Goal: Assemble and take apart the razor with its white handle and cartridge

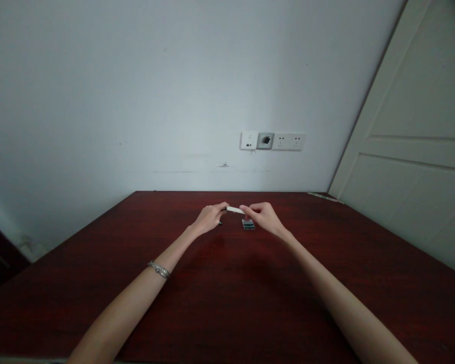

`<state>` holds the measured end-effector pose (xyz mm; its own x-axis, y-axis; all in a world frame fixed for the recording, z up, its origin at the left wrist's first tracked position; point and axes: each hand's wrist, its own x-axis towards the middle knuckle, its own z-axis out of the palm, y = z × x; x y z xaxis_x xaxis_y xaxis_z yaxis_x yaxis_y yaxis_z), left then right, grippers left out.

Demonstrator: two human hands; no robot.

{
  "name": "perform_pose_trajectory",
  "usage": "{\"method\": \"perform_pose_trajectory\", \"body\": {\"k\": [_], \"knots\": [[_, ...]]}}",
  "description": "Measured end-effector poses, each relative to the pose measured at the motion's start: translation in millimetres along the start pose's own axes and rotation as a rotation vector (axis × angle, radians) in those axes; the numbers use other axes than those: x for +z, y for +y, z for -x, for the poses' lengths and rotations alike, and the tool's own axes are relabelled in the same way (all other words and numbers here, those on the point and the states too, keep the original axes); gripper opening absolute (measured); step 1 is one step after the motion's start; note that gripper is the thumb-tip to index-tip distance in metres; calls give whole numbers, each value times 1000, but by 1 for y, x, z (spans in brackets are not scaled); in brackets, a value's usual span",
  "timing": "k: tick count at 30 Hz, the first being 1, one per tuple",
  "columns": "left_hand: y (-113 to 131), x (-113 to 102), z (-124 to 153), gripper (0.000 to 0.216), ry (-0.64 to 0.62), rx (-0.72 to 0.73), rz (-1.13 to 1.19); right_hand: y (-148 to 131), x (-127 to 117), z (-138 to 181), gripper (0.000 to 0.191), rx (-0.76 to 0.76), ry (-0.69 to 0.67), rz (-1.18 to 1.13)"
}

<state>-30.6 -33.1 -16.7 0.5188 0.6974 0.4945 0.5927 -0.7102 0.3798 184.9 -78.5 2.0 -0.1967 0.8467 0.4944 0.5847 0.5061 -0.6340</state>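
Dark-red wooden tabletop [227, 303] below, left hand [209, 217] and right hand [265, 217] pinch a slim white bar [235, 210] by its ends, judged light, stiff, best held there.

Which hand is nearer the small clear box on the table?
Right. The right hand is close by, to the small clear box's right; the left hand is farther off, to its left.

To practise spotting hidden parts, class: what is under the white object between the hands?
Below the white object, dark red table shows, with a small clear case near the right hand; what that hand covers is hidden.
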Motion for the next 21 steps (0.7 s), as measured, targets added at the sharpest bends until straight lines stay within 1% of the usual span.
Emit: {"method": "perform_pose_trajectory", "body": {"k": [5,8,11,14,18,21], "knots": [[-2,0,-1,23,49,11,14,8,-13,-1,53,-13,55,55],[-2,1,-1,25,36,6,-15,5,-9,1,53,-4,56,28],[-1,1,0,26,22,27,-6,-1,-1,2,52,-34,23,26],[-3,0,1,22,47,37,40,2,0,1,52,-40,23,64],[-8,3,1,20,63,-28,79,17,-10,-2,53,2,73,100],[-12,8,0,19,61,-73,136,23,-11,-4,53,50,75,24]]}}
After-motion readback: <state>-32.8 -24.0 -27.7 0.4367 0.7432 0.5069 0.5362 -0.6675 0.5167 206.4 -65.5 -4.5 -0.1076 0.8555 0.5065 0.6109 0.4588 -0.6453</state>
